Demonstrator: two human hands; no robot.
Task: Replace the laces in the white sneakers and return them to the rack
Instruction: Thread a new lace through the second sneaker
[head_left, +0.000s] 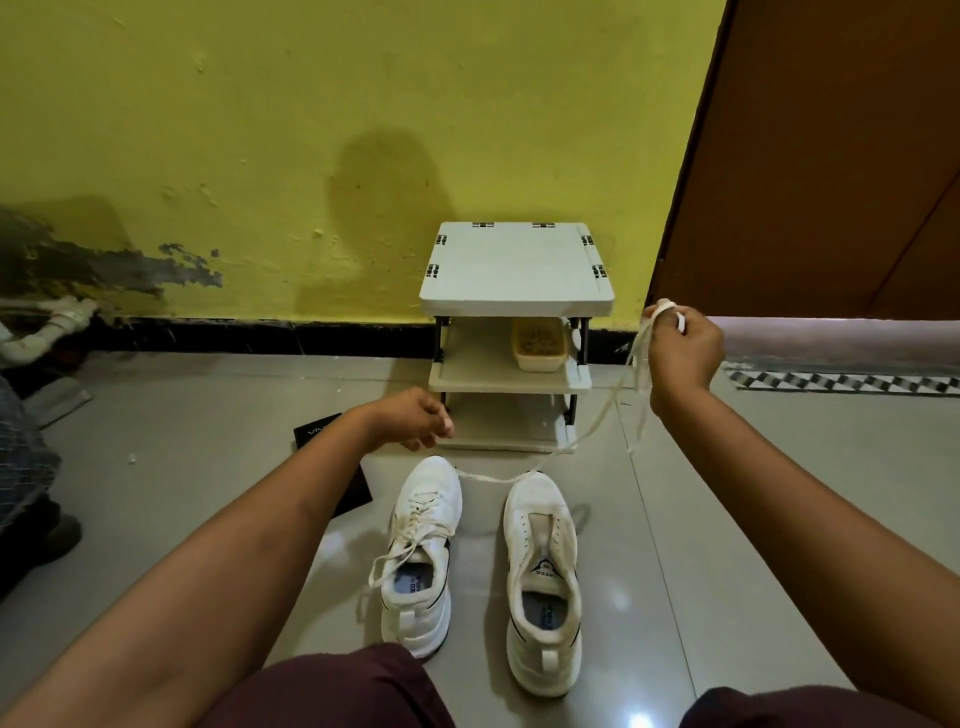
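Two white sneakers stand side by side on the grey floor tiles, toes toward the wall. The left sneaker (421, 551) is laced, its lace ends loose. The right sneaker (543, 577) has empty eyelets and a bare tongue. A loose white lace (597, 421) runs from the sneakers' toes up to my right hand (683, 353), which holds it raised with the lace wound around its fingers. My left hand (415, 418) hovers above the left sneaker's toe with curled fingers pinching the lace's other end. The white shoe rack (514, 306) stands against the yellow wall just beyond the sneakers.
A pale tub (539, 345) sits on the rack's middle shelf. A black flat packet (332, 467) lies on the floor under my left forearm. A brown door (831, 156) is at the right. Pipes and a dark bundle (26, 467) are at the far left.
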